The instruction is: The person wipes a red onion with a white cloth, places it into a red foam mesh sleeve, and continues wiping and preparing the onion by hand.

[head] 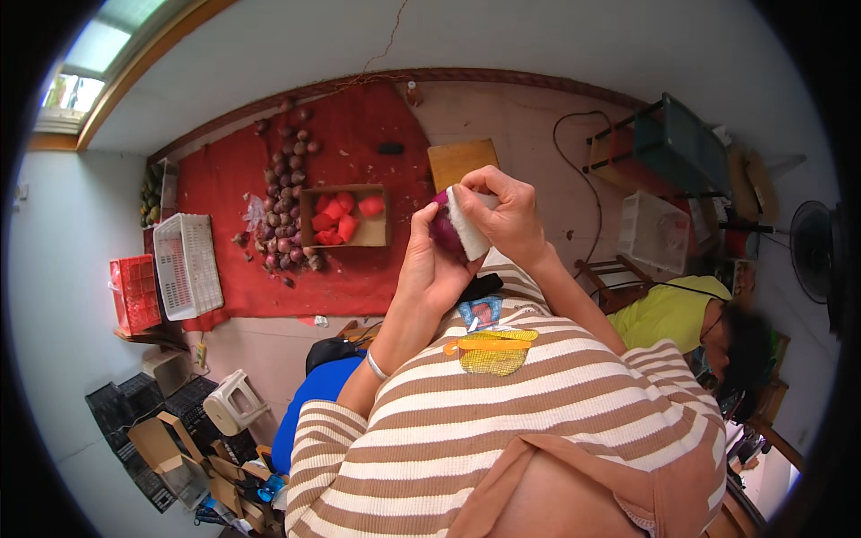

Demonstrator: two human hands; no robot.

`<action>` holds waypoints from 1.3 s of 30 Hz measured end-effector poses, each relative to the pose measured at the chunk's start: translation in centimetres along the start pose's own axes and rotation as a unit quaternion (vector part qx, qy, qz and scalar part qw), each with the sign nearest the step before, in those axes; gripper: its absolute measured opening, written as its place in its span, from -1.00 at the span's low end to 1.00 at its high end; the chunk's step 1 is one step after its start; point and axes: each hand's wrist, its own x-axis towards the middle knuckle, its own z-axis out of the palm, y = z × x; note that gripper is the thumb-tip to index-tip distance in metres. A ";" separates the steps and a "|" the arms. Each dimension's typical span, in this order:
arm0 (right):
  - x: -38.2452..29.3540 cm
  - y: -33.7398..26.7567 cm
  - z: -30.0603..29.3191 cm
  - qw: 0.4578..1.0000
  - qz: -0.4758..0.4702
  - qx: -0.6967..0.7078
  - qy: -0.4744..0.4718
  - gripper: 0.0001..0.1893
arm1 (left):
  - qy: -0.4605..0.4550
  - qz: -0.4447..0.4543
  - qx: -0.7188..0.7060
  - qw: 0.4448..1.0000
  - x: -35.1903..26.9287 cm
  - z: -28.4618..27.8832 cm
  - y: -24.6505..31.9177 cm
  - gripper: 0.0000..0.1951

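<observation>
Close before my chest, my left hand (434, 265) holds a red onion (445, 227) from its left side and below. My right hand (508, 215) pinches a white foam-like piece (471, 232) that lies against the onion's right side; part of the onion is hidden behind it. Beyond my hands an open cardboard box (370, 233) on a red cloth (350, 289) holds several red wrapped pieces (345, 202). Many red onions (282, 202) lie in a long heap along the box's left side.
A wooden stool top (461, 161) stands just past my hands. White (188, 265) and red (136, 292) plastic crates stand at the left. A person in a yellow-green top (662, 313) is at the right, near a fan (809, 252). A cable (595, 188) lies on the floor.
</observation>
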 end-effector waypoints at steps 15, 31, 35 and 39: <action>4.9 1.1 -7.1 0.990 -0.114 -0.065 0.051 -0.86 | -0.054 0.040 -0.023 0.997 6.0 7.1 -2.7 -0.51; 11.2 8.1 -17.2 0.986 0.001 -0.143 0.087 -0.92 | -0.014 0.069 0.075 0.995 13.1 13.0 -7.9 -0.50; 12.1 9.3 -18.9 0.992 0.060 0.003 0.109 -0.87 | -0.052 0.030 0.044 0.997 12.4 14.0 -8.2 -0.49; 11.6 4.2 -17.9 0.996 0.022 0.080 0.017 -0.89 | -0.051 0.072 0.020 0.996 13.3 13.3 -8.4 -0.50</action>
